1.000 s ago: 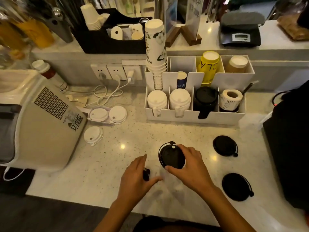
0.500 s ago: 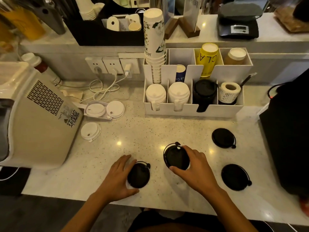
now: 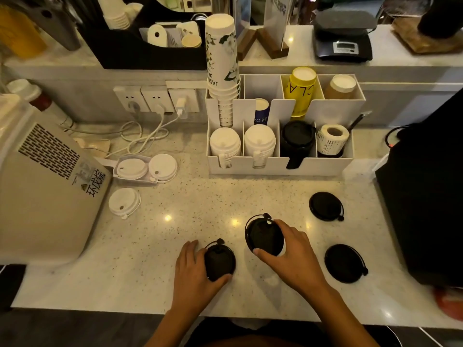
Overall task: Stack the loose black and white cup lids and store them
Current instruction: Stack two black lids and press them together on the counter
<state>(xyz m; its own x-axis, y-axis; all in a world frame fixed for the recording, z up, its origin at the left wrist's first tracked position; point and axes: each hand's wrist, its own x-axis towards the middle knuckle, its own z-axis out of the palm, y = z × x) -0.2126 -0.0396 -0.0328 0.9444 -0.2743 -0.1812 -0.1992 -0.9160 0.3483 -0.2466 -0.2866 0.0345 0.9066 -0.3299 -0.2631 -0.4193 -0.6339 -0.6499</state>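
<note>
My left hand grips a black lid near the counter's front edge. My right hand holds another black lid, tilted up off the counter just right of the first. Two more black lids lie loose on the right, one farther back and one nearer. A white lid lies alone at the left, with two white lids on a small tray behind it. The white organizer at the back holds stacked white lids and stacked black lids.
A beige machine fills the left side and a black appliance stands on the right. Charger cables trail from wall sockets behind the white lids. A tall stack of paper cups rises from the organizer, with a label roll in its right slot.
My left hand has taken hold of a black lid and drawn it up beside the lid in my right hand. The right hand has kept its lid nearly still.
</note>
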